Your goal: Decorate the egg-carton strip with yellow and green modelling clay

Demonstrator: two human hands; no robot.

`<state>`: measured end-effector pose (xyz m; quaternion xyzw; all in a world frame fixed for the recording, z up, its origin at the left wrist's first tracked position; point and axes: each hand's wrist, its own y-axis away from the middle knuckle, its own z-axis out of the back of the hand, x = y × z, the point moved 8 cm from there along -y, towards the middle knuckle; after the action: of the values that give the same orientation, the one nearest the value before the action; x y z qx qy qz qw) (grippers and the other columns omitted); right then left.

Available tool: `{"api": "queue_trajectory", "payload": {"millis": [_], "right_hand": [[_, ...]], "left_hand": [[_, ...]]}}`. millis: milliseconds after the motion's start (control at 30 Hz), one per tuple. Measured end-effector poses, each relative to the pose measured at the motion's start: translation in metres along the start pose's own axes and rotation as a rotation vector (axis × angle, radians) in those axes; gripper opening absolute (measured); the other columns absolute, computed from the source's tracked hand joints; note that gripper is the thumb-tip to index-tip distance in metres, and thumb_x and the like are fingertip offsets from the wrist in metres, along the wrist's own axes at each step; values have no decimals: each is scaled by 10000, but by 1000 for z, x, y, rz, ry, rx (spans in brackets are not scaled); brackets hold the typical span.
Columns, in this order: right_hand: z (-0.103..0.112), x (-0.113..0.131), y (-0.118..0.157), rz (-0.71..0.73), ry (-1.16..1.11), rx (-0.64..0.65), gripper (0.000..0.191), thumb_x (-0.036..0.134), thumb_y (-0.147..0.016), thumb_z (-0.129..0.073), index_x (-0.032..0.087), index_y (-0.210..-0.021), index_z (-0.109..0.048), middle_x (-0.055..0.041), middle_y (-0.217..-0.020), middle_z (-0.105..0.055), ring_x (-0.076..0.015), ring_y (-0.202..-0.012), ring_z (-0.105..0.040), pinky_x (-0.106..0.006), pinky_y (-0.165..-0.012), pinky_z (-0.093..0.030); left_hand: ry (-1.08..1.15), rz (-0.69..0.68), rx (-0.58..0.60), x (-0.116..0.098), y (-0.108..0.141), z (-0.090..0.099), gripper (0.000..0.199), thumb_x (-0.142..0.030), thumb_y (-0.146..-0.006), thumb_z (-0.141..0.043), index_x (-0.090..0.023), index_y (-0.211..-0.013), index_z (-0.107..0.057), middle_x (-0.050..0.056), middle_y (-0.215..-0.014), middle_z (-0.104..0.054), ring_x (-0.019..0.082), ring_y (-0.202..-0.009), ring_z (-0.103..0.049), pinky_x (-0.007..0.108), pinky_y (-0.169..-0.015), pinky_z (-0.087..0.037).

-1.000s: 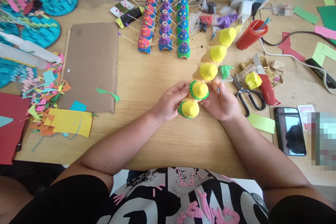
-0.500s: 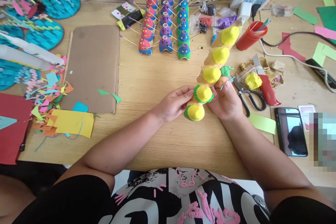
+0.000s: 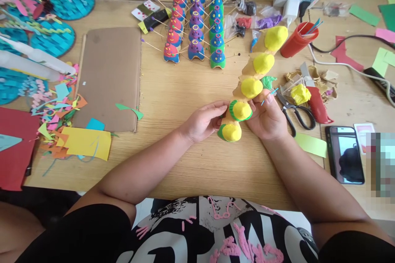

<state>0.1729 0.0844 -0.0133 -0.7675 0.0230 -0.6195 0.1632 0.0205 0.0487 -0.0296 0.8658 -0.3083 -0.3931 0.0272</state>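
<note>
A strip of egg carton with several cups capped in yellow clay is held up over the table, slanting away to the right. Green clay rings the two cups nearest me, with ridges marked on one. My left hand is closed on the strip's left edge by those cups. My right hand pinches a thin blue stick between thumb and finger, close to the strip's right side. Its other fingers are partly hidden behind the strip. A lump of green clay shows just beyond the right hand.
Painted carton caterpillars with stick legs stand at the back. Black scissors, a red cutter and a phone lie right, near a red cup. On the left lie a cardboard sheet and paper scraps.
The view has shifted slightly. The strip's far end has swung a little to the right. Both hands keep nearly the same place and hold.
</note>
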Motion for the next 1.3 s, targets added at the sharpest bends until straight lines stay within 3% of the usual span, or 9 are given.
{"api": "queue_trajectory", "payload": {"millis": [333,500,667,733,833,900,1033,1167,1300], "right_hand": [[-2,-3,-1,-57,-8,1,460,715,-981,-586,308,-829,-436,62,-647,-416,-186,-574,-465,-361,-616,-491],[-5,-3,-1,-82,-2,22,517,753,-964,-575,303,-820,-366,54,-669,-399,-189,-607,-452,-355,-628,-455],[-6,-4,-2,-80,-40,46,517,722,-956,-606,300,-817,-344,60,-664,-377,-179,-597,-446,-338,-611,-448],[-7,-4,-3,-77,-52,53,531,723,-936,-645,298,-810,-353,68,-657,-376,-166,-578,-432,-322,-584,-435],[-11,-2,-3,-89,-128,57,540,669,-885,-754,284,-770,-394,78,-626,-410,-137,-550,-405,-290,-544,-405],[-16,-1,-1,-119,-188,63,520,599,-844,-828,267,-733,-443,77,-610,-462,-118,-545,-405,-276,-540,-398],[-22,-1,7,-242,-251,3,506,575,-773,-917,254,-736,-527,63,-650,-523,-128,-609,-492,-280,-575,-439],[-25,2,12,-288,-330,-31,406,471,-780,-955,227,-757,-631,51,-689,-563,-104,-637,-527,-252,-617,-462],[-28,2,13,-261,-327,-10,340,436,-805,-948,228,-779,-680,38,-729,-576,-107,-657,-528,-259,-636,-484]], "left_hand": [[-48,-26,-67,-2,2,-1,326,-453,-829,-914,-183,-958,-786,8,-825,-715,105,-700,-615,222,-606,-450],[-46,-18,-66,-2,2,-1,370,-525,-889,-844,-164,-902,-769,22,-808,-695,106,-686,-601,225,-592,-445],[-57,-22,-58,-1,3,-2,411,-525,-802,-931,-166,-882,-750,-6,-765,-659,97,-658,-591,222,-595,-466],[-46,7,-64,0,2,-1,400,-544,-867,-871,-168,-904,-742,8,-794,-685,112,-676,-619,236,-613,-494],[-22,48,-50,3,0,-2,452,-620,-970,-726,-169,-953,-743,35,-837,-718,137,-701,-647,259,-614,-510],[-10,35,-20,2,-1,-4,471,-641,-949,-746,-171,-986,-752,37,-861,-729,143,-711,-649,266,-605,-516],[11,-20,22,0,-1,-8,421,-567,-896,-841,-187,-1053,-747,26,-931,-743,149,-743,-659,283,-623,-545],[46,-75,9,-2,0,-7,348,-540,-1011,-710,-198,-1075,-738,31,-942,-746,158,-764,-667,293,-661,-557],[52,-95,5,1,-2,-4,351,-523,-1050,-658,-197,-1138,-753,59,-1079,-774,183,-920,-704,292,-755,-575]]}}
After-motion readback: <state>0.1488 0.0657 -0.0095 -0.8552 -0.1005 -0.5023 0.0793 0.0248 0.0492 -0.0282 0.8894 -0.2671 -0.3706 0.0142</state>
